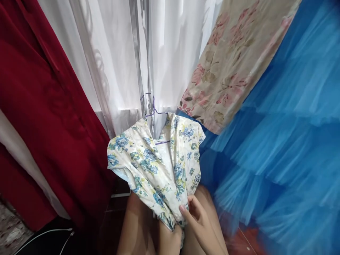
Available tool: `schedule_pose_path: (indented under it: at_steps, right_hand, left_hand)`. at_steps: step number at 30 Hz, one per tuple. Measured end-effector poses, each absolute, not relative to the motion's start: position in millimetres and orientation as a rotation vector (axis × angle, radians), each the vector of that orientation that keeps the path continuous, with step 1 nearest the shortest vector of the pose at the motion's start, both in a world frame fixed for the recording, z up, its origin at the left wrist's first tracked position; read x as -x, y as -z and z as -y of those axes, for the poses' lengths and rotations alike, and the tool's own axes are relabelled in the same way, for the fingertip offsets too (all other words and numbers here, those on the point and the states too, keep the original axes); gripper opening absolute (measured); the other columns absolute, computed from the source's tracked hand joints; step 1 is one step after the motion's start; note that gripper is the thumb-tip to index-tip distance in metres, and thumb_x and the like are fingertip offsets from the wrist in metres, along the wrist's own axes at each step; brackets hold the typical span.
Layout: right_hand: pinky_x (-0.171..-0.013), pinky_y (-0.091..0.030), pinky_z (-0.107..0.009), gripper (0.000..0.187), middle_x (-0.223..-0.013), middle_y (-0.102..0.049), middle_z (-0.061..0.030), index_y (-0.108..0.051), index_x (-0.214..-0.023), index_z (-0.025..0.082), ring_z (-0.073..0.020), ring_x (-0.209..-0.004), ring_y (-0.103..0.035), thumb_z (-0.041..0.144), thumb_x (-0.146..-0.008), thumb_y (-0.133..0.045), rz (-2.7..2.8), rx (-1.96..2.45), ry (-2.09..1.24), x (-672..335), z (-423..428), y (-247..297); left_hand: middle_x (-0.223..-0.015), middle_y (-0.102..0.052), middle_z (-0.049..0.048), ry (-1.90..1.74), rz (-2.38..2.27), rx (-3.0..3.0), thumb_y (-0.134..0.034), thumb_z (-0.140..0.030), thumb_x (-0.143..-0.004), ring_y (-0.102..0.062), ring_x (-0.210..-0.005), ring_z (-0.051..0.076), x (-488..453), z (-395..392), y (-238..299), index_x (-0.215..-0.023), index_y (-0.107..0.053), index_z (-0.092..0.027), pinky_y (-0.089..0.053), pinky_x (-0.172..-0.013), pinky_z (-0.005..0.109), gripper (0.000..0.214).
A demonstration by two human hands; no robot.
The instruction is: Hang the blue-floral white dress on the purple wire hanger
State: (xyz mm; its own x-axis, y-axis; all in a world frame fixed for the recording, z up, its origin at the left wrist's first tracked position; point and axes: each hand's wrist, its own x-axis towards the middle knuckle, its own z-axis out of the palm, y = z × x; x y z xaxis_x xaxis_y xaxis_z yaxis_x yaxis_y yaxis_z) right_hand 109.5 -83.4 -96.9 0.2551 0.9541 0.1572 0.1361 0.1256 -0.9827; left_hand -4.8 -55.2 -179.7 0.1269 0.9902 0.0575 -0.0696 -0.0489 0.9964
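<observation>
A white short-sleeved blouse (pixel 148 156) with blue and yellow-green flowers hangs on a thin purple hanger (pixel 154 111) in front of me. Its V-shaped front narrows into a bunch low in the view, just above my legs. My left hand (pixel 170 239) is closed around that bunched lower cloth, with its fingers mostly hidden. To the right of it, my right hand (pixel 198 217) pinches the blouse's front fabric between thumb and fingers. Below the hands, the rest of the garment is largely out of sight.
Behind the blouse hang white curtains (pixel 114 63). A dark red cloth (pixel 53 92) drapes down the left. On the right are a beige floral cloth (pixel 220 71) and a tiered blue tulle skirt (pixel 287 141). A white cable (pixel 45 232) lies at lower left.
</observation>
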Motion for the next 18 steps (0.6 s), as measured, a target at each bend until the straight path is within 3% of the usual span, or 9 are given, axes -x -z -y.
schedule_pose_path:
  at_steps: [5, 8, 11, 15, 18]
  right_hand:
    - [-0.082, -0.047, -0.034, 0.024, -0.083, -0.061, -0.0041, -0.064, -0.091, 0.021, -0.0232, -0.082, -0.055, 0.042, -0.093, -0.053, 1.267, 1.293, -0.91, -99.0, 78.9, 68.3]
    - [-0.088, -0.046, -0.034, 0.026, -0.093, -0.065, -0.0053, -0.067, -0.103, 0.022, -0.0254, -0.092, -0.057, 0.04, -0.095, -0.051, 1.284, 1.196, -0.98, -87.1, 86.8, 65.6]
    - [-0.088, -0.045, -0.034, 0.028, -0.096, -0.068, -0.0055, -0.069, -0.106, 0.022, -0.0268, -0.095, -0.059, 0.04, -0.096, -0.05, 1.3, 1.156, -0.996, -79.6, 93.1, 67.2]
    - [-0.084, -0.047, -0.034, 0.032, -0.091, -0.069, -0.0058, -0.072, -0.099, 0.019, -0.0285, -0.092, -0.061, 0.043, -0.095, -0.051, 1.332, 1.183, -0.971, -79.2, 89.6, 66.9]
    - [-0.087, -0.047, -0.037, 0.034, -0.092, -0.068, -0.0063, -0.071, -0.102, 0.02, -0.0299, -0.095, -0.06, 0.046, -0.095, -0.05, 1.327, 1.176, -0.96, -74.5, 83.5, 69.0]
  left_hand:
    - [-0.111, -0.07, 0.0142, -1.246, -1.105, -1.232, -0.06, -0.015, -0.066, -0.061, -0.118, 0.031, 14.7, 62.5, 168.4, -0.106, -0.068, -0.018, -0.046, -0.105, 0.045, 0.041]
    - [-0.093, -0.074, 0.014, -1.276, -1.271, -1.213, -0.061, -0.019, -0.065, -0.069, -0.096, 0.032, 52.7, 47.6, 167.6, -0.092, -0.07, -0.015, -0.055, -0.088, 0.044, 0.029]
    - [-0.077, -0.072, 0.0109, -1.368, -1.492, -1.193, -0.059, -0.022, -0.062, -0.069, -0.081, 0.031, 103.1, 27.0, 179.6, -0.078, -0.067, -0.015, -0.056, -0.076, 0.041, 0.019]
    - [-0.087, -0.068, 0.0088, -1.702, -1.641, -1.089, -0.059, -0.027, -0.062, -0.066, -0.087, 0.028, 150.5, 14.6, 188.6, -0.083, -0.061, -0.017, -0.053, -0.081, 0.041, 0.023]
    - [-0.092, -0.066, 0.0083, -1.747, -1.587, -1.164, -0.061, -0.033, -0.074, -0.064, -0.09, 0.025, 141.1, 26.5, 167.4, -0.088, -0.06, -0.018, -0.052, -0.084, 0.038, 0.021]
